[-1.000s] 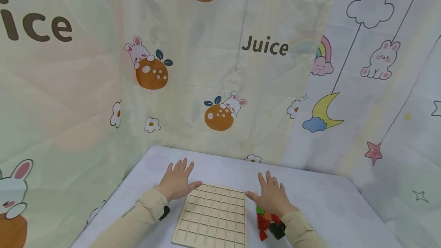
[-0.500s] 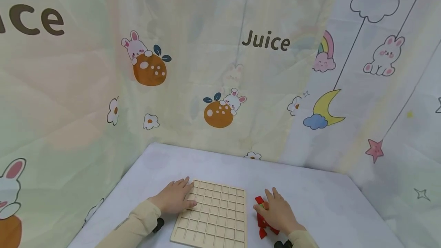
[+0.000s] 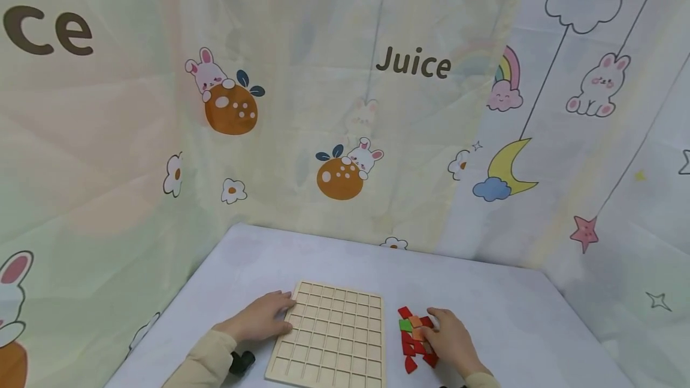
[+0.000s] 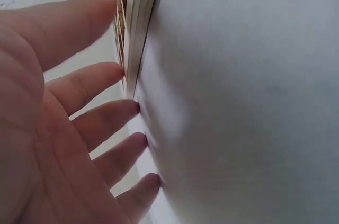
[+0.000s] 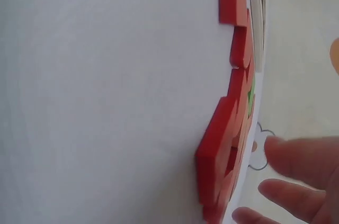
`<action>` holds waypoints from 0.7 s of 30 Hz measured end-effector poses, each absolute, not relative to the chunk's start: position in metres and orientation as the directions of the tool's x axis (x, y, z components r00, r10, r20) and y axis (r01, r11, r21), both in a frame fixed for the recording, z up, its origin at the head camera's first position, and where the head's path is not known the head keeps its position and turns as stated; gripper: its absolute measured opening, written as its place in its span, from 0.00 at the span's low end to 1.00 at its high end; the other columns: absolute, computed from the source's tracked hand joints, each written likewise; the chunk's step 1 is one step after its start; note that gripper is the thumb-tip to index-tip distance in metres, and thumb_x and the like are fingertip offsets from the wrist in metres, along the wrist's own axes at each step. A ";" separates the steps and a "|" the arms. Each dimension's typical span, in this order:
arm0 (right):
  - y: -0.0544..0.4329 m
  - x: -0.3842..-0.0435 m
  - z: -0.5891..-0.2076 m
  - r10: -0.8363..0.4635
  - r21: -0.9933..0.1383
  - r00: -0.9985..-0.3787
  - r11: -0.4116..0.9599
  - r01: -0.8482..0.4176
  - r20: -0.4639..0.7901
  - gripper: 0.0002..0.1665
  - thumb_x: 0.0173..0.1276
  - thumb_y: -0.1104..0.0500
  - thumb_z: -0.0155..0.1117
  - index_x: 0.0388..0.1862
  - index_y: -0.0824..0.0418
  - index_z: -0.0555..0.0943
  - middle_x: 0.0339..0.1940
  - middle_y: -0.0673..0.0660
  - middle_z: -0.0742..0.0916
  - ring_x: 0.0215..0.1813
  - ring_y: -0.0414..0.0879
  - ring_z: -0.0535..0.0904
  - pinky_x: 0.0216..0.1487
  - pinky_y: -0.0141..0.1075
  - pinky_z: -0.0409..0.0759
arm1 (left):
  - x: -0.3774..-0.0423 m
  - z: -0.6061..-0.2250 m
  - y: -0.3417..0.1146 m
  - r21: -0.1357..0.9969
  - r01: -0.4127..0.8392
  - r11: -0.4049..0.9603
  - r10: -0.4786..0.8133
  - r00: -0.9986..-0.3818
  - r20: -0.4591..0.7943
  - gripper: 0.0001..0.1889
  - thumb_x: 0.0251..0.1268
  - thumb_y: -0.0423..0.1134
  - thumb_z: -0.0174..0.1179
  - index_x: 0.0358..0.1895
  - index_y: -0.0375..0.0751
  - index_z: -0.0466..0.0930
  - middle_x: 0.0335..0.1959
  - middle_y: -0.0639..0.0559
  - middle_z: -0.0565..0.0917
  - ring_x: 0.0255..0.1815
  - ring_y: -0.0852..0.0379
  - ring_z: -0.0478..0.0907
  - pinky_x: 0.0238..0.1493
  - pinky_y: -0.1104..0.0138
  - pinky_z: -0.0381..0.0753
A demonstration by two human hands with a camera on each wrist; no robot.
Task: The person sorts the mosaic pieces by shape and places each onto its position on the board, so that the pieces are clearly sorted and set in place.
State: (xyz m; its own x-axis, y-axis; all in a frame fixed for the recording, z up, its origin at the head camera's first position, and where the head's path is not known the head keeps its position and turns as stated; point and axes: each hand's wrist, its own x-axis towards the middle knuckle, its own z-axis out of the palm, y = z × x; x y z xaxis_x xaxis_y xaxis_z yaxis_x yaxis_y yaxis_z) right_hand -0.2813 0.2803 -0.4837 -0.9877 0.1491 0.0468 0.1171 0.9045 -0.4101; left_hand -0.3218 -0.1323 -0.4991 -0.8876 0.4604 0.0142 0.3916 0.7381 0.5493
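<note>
A pale wooden grid board (image 3: pixel 336 328) lies flat on the table, its squares bare. At its left edge is my left hand (image 3: pixel 261 318); in the left wrist view the thumb and index fingertip meet the board's side (image 4: pixel 139 28) while the other fingertips rest on the tabletop. To the board's right lies a loose cluster of small flat tiles, mostly red (image 3: pixel 411 365), with a green tile (image 3: pixel 405 325) and orange tiles (image 3: pixel 415 321) among them. Over the cluster's right side hovers my right hand (image 3: pixel 451 337), thumb and fingers apart, gripping nothing. It hides some tiles.
White cloth covers the table (image 3: pixel 485 292). Printed curtains (image 3: pixel 280 196) hang close behind it and along both sides. A dark wrist strap part (image 3: pixel 242 363) shows beneath the left sleeve.
Both hands came down and back from above the table. The left has moved to the board's left edge, the right over the tiles, its spread fingers now bent. The head view shifted slightly.
</note>
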 end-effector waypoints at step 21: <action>0.298 -0.298 -0.492 0.169 -0.512 -0.985 0.848 0.139 0.014 0.15 0.62 0.68 0.63 0.48 0.62 0.85 0.42 0.61 0.81 0.38 0.49 0.75 0.40 0.44 0.83 | -0.311 -0.513 -0.135 0.704 0.349 0.618 0.395 -0.913 0.105 0.13 0.57 0.48 0.68 0.46 0.55 0.82 0.67 0.42 0.74 0.73 0.33 0.57 0.71 0.35 0.44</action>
